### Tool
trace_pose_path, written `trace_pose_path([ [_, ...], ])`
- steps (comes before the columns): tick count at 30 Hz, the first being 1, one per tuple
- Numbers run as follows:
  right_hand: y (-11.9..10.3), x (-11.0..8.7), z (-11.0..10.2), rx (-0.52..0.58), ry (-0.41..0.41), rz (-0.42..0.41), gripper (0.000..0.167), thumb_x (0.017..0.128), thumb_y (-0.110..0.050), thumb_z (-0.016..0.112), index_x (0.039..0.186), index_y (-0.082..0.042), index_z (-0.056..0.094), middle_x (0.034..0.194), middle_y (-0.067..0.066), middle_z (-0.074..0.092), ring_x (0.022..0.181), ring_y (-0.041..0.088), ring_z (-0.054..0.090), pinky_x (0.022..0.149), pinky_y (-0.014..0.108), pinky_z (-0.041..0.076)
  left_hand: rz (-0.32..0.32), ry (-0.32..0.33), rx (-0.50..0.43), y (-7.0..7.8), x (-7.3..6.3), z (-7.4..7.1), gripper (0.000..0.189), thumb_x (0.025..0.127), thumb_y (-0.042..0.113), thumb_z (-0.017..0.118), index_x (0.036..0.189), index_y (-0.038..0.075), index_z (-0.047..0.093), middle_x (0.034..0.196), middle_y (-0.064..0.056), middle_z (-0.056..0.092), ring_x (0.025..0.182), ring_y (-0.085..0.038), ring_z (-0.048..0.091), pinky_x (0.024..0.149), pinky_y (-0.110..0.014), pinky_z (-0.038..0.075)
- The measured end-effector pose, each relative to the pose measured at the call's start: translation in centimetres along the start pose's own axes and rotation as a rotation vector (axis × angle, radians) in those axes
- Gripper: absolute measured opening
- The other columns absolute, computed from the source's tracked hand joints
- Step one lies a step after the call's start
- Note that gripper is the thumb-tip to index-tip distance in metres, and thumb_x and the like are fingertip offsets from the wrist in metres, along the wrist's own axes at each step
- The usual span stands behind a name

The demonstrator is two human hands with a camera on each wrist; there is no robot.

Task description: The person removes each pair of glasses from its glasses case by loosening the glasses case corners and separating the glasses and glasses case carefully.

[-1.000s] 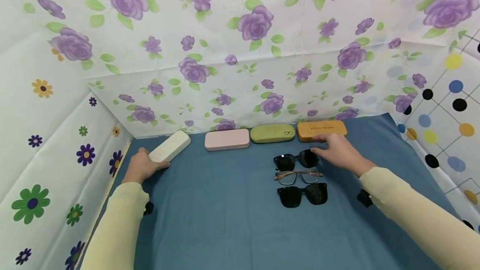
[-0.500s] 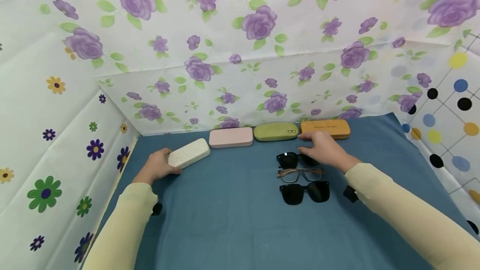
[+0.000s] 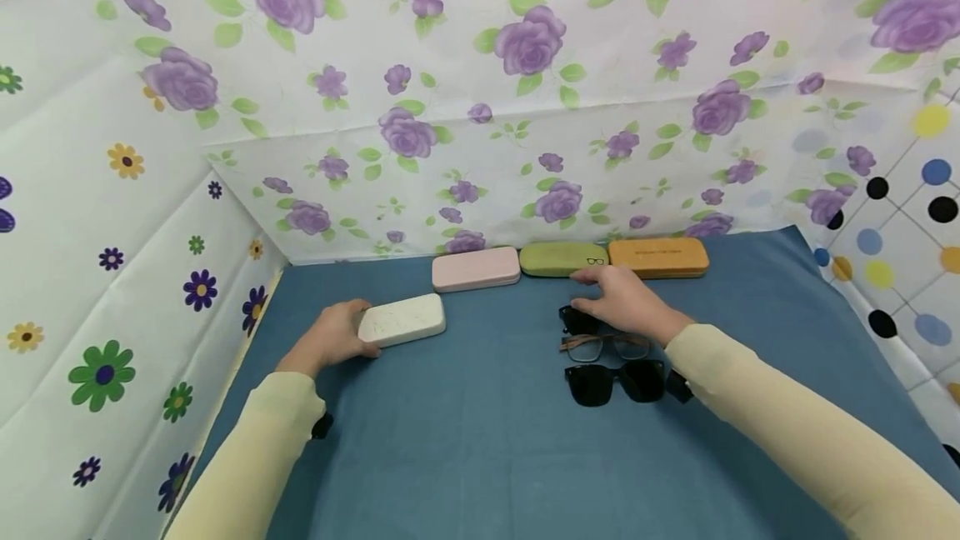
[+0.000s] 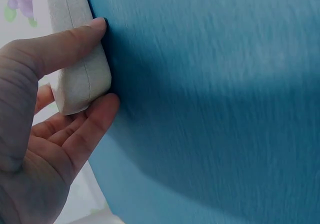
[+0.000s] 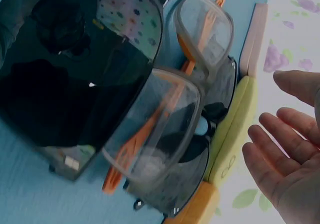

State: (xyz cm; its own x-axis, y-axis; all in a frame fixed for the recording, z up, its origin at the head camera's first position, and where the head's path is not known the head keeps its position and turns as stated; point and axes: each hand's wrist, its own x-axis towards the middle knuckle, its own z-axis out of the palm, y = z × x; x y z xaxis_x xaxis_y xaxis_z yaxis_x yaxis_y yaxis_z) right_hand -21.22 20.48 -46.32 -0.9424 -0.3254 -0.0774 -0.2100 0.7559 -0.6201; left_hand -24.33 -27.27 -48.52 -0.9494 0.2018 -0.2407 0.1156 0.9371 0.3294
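My left hand (image 3: 330, 342) grips the left end of a white glasses case (image 3: 405, 320), which lies slightly slanted on the blue cloth. In the left wrist view, the thumb presses on one side of the white case (image 4: 82, 81) and the fingers reach round its end. My right hand (image 3: 626, 302), its fingers relaxed and holding nothing, hovers over the farthest pair of sunglasses (image 3: 576, 321), covering part of it. Just nearer are clear eyeglasses (image 3: 587, 348) with wood-coloured temples, then larger black sunglasses (image 3: 590, 385).
Along the back wall stand a pink glasses case (image 3: 476, 269), a green case (image 3: 564, 259) and an orange case (image 3: 660, 257) in a row. Floral sheets wall in the blue cloth (image 3: 450, 440) at the back and left, a dotted one at the right.
The left hand has brought the white case rightward and turned it nearly level, close to the pink case. My right hand has drifted left from the orange case across the far sunglasses.
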Motion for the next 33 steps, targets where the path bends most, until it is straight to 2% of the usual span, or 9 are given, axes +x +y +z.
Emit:
trace_pose_path([
  [3,-0.4,0.2,0.6,0.013,-0.017,-0.006,0.048,0.087,-0.032,0.066,0.131,-0.017,0.054,0.132,0.008,0.056,0.121,0.026,0.053,0.092,0.046,0.048,0.028,0.006,0.001,1.2,0.1,0.5,0.081,0.062,0.039,0.086,0.129,0.011,0.051,0.117,-0.011,0.059,0.097,-0.025,0.056,0.082,-0.043,0.047],
  [9,-1.3,0.5,1.7,-0.022,-0.034,-0.05,0.053,0.086,-0.036,0.067,0.132,-0.014,0.053,0.131,0.009,0.057,0.119,0.024,0.055,0.091,0.044,0.05,0.111,0.0,0.005,5.0,1.1,2.0,0.077,0.062,0.039,0.086,0.127,0.014,0.054,0.114,-0.006,0.061,0.096,-0.021,0.057,0.083,-0.041,0.047],
  [18,-2.8,1.6,3.6,-0.08,-0.074,-0.065,0.076,0.074,-0.045,0.076,0.137,-0.011,0.049,0.136,0.007,0.053,0.123,0.021,0.053,0.096,0.042,0.048,0.207,-0.016,-0.021,10.3,2.0,3.8,0.075,0.06,0.041,0.086,0.125,0.017,0.055,0.108,0.001,0.061,0.09,-0.013,0.056,0.079,-0.035,0.048],
  [19,-2.9,1.7,3.8,-0.088,-0.076,-0.062,0.079,0.073,-0.046,0.077,0.137,-0.011,0.048,0.137,0.007,0.052,0.123,0.021,0.053,0.097,0.042,0.047,0.217,-0.015,-0.022,10.7,2.0,4.0,0.075,0.061,0.041,0.086,0.124,0.017,0.056,0.107,0.001,0.061,0.089,-0.013,0.056,0.078,-0.035,0.049],
  [23,-3.5,1.9,4.6,-0.088,-0.098,-0.045,0.085,0.071,-0.044,0.079,0.141,-0.012,0.043,0.14,0.009,0.048,0.089,0.016,0.068,0.098,0.042,0.045,0.245,-0.011,-0.027,11.8,2.1,4.5,0.072,0.061,0.042,0.086,0.123,0.017,0.056,0.105,0.003,0.06,0.087,-0.012,0.055,0.077,-0.034,0.048],
  [25,-3.6,2.0,5.0,-0.098,-0.1,-0.047,0.086,0.07,-0.044,0.08,0.141,-0.012,0.043,0.14,0.008,0.049,0.086,0.014,0.067,0.097,0.04,0.046,0.251,-0.007,-0.013,12.1,2.2,4.7,0.072,0.061,0.043,0.085,0.123,0.018,0.056,0.105,0.003,0.06,0.088,-0.012,0.055,0.078,-0.034,0.048],
  [26,-3.7,2.0,5.2,-0.104,-0.101,-0.052,0.085,0.071,-0.043,0.08,0.141,-0.012,0.043,0.14,0.007,0.049,0.086,0.014,0.067,0.096,0.039,0.047,0.253,-0.005,-0.008,12.2,2.2,4.7,0.072,0.061,0.043,0.085,0.123,0.018,0.056,0.106,0.004,0.06,0.089,-0.012,0.054,0.079,-0.034,0.048],
  [30,-3.9,2.1,5.8,-0.131,-0.087,-0.083,0.081,0.07,-0.042,0.08,0.138,-0.011,0.047,0.134,0.005,0.055,0.116,0.017,0.056,0.091,0.036,0.05,0.254,0.001,0.012,12.5,2.3,4.9,0.073,0.061,0.044,0.085,0.123,0.019,0.056,0.106,0.003,0.06,0.09,-0.012,0.053,0.08,-0.034,0.047],
  [33,-4.0,2.1,6.0,-0.139,-0.083,-0.095,0.078,0.071,-0.041,0.08,0.136,-0.011,0.049,0.13,0.004,0.057,0.115,0.018,0.056,0.087,0.035,0.051,0.252,0.003,0.025,12.6,2.3,4.9,0.073,0.061,0.045,0.085,0.123,0.019,0.056,0.106,0.003,0.06,0.09,-0.012,0.053,0.08,-0.034,0.047],
])
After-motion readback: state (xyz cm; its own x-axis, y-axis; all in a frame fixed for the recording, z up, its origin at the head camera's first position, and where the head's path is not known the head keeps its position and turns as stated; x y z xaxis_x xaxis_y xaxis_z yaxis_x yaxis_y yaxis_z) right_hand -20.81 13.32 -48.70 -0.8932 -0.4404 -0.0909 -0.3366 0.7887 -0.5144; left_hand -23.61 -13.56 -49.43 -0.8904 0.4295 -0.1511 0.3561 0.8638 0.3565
